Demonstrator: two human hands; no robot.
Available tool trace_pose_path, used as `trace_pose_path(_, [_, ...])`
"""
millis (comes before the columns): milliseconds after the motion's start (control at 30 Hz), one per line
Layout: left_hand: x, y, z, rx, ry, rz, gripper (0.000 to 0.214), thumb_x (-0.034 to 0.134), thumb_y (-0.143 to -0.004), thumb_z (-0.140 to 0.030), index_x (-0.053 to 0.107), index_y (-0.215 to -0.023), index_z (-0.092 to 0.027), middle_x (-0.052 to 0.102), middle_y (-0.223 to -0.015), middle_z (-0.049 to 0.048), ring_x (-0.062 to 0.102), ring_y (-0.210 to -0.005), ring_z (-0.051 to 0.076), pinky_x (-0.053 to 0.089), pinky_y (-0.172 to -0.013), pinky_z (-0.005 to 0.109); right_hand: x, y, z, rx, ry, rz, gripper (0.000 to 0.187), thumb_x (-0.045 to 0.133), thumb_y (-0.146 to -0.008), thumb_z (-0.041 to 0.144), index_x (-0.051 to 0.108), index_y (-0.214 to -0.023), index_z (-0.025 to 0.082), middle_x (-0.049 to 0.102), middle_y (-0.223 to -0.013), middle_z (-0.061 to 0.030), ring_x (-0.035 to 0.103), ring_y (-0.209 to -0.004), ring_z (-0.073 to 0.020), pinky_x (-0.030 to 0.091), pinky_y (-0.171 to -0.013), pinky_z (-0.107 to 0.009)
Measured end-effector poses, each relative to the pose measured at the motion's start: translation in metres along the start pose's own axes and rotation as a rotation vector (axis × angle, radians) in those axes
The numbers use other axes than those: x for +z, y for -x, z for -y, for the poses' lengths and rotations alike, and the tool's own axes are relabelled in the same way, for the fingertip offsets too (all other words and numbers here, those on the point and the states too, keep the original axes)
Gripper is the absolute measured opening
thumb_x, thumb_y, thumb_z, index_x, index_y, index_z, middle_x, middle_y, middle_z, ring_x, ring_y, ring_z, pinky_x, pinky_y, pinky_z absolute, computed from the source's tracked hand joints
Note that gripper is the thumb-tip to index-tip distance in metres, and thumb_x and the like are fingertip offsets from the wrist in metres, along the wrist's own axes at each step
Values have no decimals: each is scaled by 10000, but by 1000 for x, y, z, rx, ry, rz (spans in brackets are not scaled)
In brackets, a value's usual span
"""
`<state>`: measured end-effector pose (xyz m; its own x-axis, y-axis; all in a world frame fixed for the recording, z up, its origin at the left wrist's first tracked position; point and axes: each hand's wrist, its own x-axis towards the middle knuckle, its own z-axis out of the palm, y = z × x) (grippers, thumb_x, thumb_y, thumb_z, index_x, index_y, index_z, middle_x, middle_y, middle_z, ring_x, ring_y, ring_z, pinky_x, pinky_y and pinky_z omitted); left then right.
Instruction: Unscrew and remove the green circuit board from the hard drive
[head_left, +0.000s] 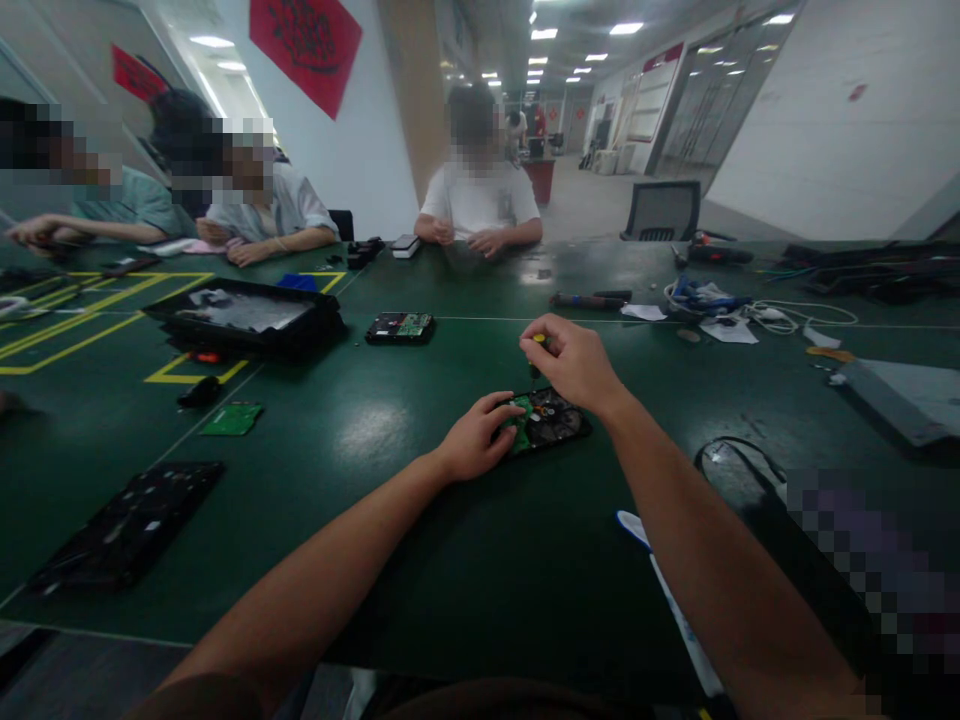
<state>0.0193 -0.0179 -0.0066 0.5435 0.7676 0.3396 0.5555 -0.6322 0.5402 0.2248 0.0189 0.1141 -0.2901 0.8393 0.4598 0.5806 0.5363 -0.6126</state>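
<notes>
A black hard drive (553, 420) with a green circuit board lies on the dark green table (390, 430) in front of me. My left hand (480, 437) grips its left edge, fingers curled over the green board. Above the drive, my right hand (571, 360) is closed round a small screwdriver (537, 352) with a yellow top, its tip pointing down onto the drive.
A second hard drive (400, 327) lies farther back, beside a black tray (247, 318). A loose green board (232, 418) and a black panel (127, 525) lie at left. Cables and tools (720, 305) clutter the right. Three people sit along the far side.
</notes>
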Motion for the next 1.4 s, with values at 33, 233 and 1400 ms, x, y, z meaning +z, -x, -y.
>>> trace_pose_path(33, [0, 0, 0, 1, 1, -3, 405, 520, -1000, -283, 597, -1396, -249, 479, -1545, 128, 488, -1435, 298, 445, -1181, 518, 0, 0, -1, 17, -62, 22, 243, 588, -957, 443, 687, -1009, 227, 714, -865, -32, 617, -663, -160, 468, -647, -306])
trace_pose_path(233, [1, 0, 1, -7, 4, -22, 387, 539, -989, -292, 613, -1366, -243, 506, -1523, 130, 505, -1423, 291, 452, -1180, 497, -7, -2, -7, 85, -202, 129, 385, 464, -1019, 489, 715, -1134, 221, 688, -731, -17, 627, -619, -161, 489, -635, -304])
trace_pose_path(1400, [0, 0, -4, -26, 12, -37, 342, 559, -980, -280, 606, -1310, -202, 529, -1493, 152, 512, -1411, 275, 430, -1196, 464, -9, -1, -12, 147, -427, 214, 324, 538, -1012, 489, 702, -998, 210, 729, -957, -66, 588, -607, -121, 467, -534, -277])
